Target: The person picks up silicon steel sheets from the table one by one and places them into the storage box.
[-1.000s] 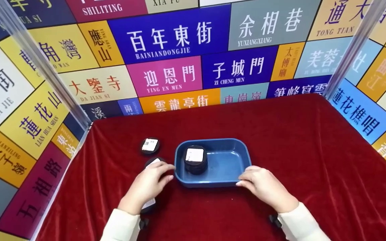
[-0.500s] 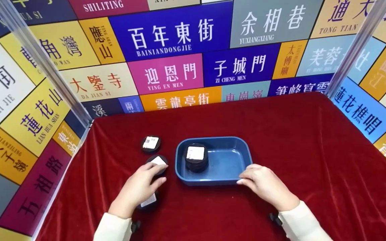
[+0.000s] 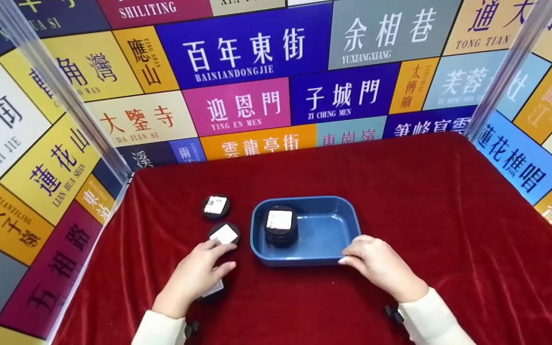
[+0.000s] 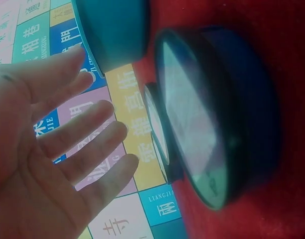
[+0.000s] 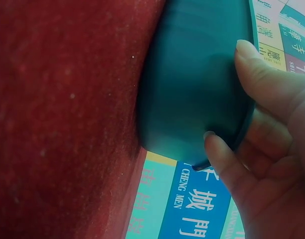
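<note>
A blue rectangular plastic box stands on the red cloth. My right hand pinches its near right corner by the rim, thumb and finger plain in the right wrist view. Inside, at the left, is a stack of black round discs with a white label on top. My left hand hovers left of the box, fingers loosely extended and nothing in its grasp. Just past its fingertips lies a black disc with a white label. Another labelled disc is partly hidden under the hand; in the left wrist view, a large thick disc looms beside the fingers.
One more black labelled disc lies farther back on the left. Red velvet cloth covers the table. Colourful printed panels rise behind and at both sides, with clear upright posts at the corners.
My left hand has moved left and back toward me, from beside the box's rim to over the discs, uncovering the middle disc's label. The right hand keeps its hold on the box.
</note>
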Available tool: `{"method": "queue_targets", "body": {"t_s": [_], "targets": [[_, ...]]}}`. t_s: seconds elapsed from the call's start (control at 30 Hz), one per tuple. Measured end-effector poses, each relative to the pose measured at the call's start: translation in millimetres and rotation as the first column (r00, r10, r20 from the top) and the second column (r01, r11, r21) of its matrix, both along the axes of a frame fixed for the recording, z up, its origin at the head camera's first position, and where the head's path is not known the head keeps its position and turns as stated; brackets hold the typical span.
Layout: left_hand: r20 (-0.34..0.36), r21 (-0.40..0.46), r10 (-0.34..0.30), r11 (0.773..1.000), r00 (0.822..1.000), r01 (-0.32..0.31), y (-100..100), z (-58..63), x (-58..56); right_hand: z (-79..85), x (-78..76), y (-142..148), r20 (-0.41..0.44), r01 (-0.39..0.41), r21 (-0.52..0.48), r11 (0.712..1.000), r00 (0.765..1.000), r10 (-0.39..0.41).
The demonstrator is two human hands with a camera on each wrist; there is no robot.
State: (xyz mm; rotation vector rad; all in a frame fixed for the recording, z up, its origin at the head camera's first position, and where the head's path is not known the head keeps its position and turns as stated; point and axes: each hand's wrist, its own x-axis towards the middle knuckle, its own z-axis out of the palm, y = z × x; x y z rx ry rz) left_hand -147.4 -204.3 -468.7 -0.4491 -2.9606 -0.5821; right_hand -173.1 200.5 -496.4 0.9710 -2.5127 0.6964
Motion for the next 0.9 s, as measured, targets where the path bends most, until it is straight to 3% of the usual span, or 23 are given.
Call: {"method": "queue_targets", "body": {"t_s": [0.3, 0.6, 0.9], "targets": [[-0.005, -0.028, -0.001, 1.000, 1.000, 0.001, -4, -3.0, 5.6, 1.6, 0.5, 0, 0.004, 0.002, 0.000, 1.000, 1.000, -0.002], [0.048, -0.063, 0.020, 0.998, 0.999, -0.017, -8, -8.4, 11.2, 0.2, -0.2, 1, -0.006, -0.022, -0.022, 1.000, 1.000, 0.022], [0.049, -0.087, 0.019, 0.996, 0.999, -0.014, -10, -10.7, 13.5, -0.9, -1.0, 2, 0.002, -0.037, -0.042, 0.998, 0.999, 0.038]]}}
